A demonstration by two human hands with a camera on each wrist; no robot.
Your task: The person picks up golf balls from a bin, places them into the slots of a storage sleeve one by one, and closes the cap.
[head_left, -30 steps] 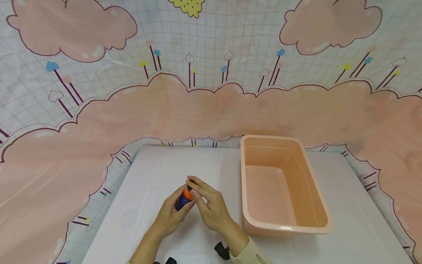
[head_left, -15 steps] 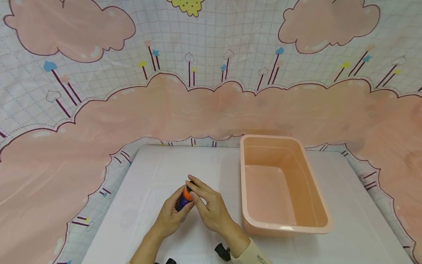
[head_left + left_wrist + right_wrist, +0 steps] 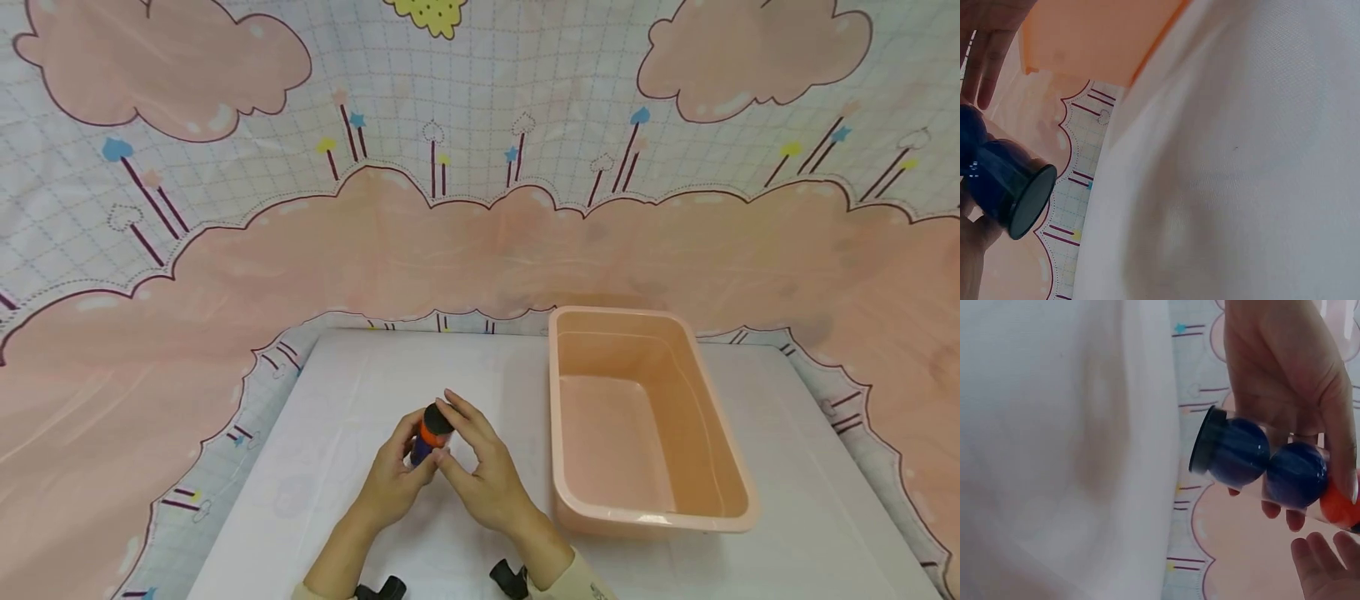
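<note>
My left hand (image 3: 390, 483) grips a clear tube (image 3: 430, 435) with black end caps. In the right wrist view, two dark blue balls (image 3: 1238, 452) and an orange ball (image 3: 1342, 501) sit in a row inside it. The tube is tilted above the table, its upper black cap (image 3: 439, 418) showing between the hands. My right hand (image 3: 483, 483) is beside the upper end, fingers extended and fingertips close by the cap. The left wrist view shows the lower cap (image 3: 1033, 201) and the right hand's straight fingers (image 3: 990, 69) apart from the tube.
A peach plastic tub (image 3: 600, 508) stands on the white table (image 3: 360, 367), right of the hands. Black wrist-worn pieces (image 3: 510, 577) show near both cuffs. A patterned cloth (image 3: 480, 250) hangs behind the table and runs along its sides.
My right fingers have drawn back from the tube's upper cap, which is now uncovered. The tube has shifted slightly up and right in the left hand's grip.
</note>
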